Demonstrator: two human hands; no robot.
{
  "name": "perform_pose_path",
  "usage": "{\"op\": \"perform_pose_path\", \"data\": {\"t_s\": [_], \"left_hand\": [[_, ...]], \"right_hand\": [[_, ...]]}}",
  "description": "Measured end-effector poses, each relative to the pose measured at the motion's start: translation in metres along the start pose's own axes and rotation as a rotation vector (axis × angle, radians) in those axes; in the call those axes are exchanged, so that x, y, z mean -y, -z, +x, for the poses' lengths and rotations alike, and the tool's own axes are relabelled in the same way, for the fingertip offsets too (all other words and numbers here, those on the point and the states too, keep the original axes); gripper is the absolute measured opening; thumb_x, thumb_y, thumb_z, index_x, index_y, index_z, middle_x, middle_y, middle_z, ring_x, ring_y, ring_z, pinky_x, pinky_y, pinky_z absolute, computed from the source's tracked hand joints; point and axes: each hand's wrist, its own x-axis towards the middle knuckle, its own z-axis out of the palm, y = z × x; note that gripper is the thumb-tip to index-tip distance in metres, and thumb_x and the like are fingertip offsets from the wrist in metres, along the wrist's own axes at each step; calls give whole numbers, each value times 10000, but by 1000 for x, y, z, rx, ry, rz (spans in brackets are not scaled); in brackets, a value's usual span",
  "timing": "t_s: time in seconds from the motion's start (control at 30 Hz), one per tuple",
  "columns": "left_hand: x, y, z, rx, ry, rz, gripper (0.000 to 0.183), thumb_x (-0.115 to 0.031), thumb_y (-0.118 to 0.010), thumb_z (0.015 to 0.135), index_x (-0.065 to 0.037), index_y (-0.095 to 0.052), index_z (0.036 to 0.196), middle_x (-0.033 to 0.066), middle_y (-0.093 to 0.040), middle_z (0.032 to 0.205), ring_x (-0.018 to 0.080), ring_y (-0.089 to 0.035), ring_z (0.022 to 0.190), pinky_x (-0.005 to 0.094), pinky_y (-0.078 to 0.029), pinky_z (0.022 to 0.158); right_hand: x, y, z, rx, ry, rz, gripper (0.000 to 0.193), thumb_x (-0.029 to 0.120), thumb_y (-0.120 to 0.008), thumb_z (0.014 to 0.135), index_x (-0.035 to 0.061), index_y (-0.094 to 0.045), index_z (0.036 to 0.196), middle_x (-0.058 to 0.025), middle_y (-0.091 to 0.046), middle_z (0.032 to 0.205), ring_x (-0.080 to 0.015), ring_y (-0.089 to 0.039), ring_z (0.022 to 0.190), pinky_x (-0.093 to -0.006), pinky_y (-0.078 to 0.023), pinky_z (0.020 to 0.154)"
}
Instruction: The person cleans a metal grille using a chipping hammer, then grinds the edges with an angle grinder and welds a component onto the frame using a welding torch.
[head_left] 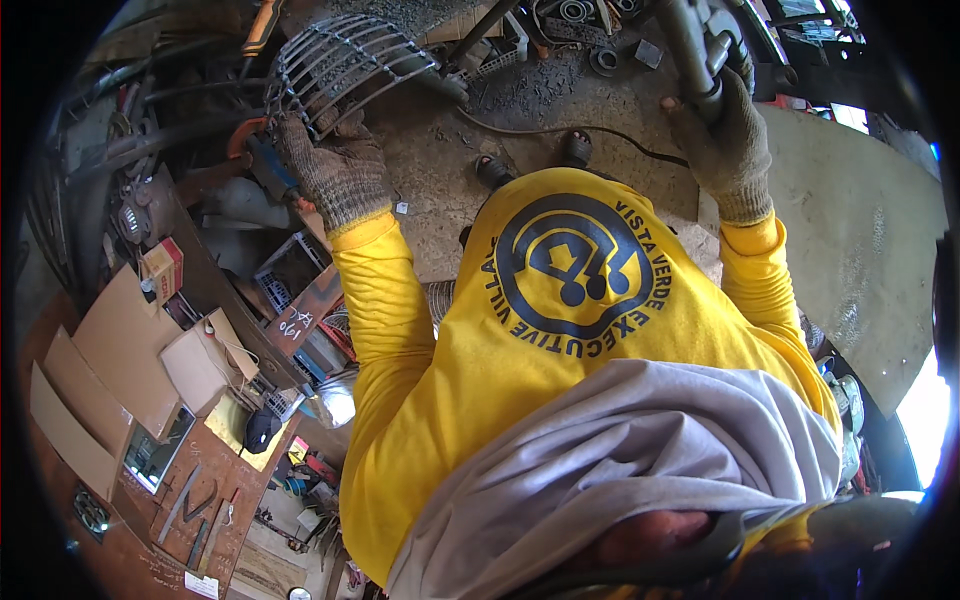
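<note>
My left hand (pixel 345 168), in a grey-brown knit work glove, is closed on the near edge of a curved metal wire cage (pixel 350 52). The cage's bars bow outward over the floor at the upper left, and a thick rod sticks out from its right side. My right hand (pixel 728 155), gloved the same way, is at the upper right with its fingers closed round a grey cylindrical metal part of a machine (pixel 700 60). The fingers on the far side of that part are partly hidden.
A cable (pixel 590 130) runs over the concrete floor near my sandals (pixel 490 170). At the lower left, a brown workbench (pixel 165 520) carries tools and cardboard (pixel 115 350). A large metal sheet (pixel 850 240) lies on the right. A plastic crate (pixel 500 55) stands ahead among dark scraps.
</note>
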Motion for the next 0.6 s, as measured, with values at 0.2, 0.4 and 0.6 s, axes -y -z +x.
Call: {"op": "perform_pose_path", "data": {"t_s": [0.2, 0.4, 0.6], "left_hand": [[10, -17, -9, -66, -124, 40, 339, -329, -591, 930, -107, -583, 1185, 88, -650, 1060, 208, -635, 901, 358, -599, 683], [4, -10, -11, 29, -88, 87, 345, -349, -562, 954, -109, -572, 1201, 92, -650, 1070, 235, -637, 958, 407, -616, 725], [-14, 28, 6, 439, 313, -71, 434, -392, -550, 953, -70, -560, 1245, 139, -673, 1044, 298, -673, 893, 388, -601, 595]], "right_hand": [[0, 5, 3, 21, -299, 399, 352, 154, -655, 915, 25, -555, 1227, -17, -625, 812, -74, -583, 644, -221, -471, 567], [-10, -7, -3, 50, -189, 197, 387, 97, -652, 902, 13, -526, 1258, -18, -624, 837, -80, -589, 675, -230, -496, 588], [-11, -4, -1, 67, -275, 462, 385, 293, -722, 852, 31, -572, 1090, -69, -650, 739, -149, -650, 648, -297, -513, 589]]}}
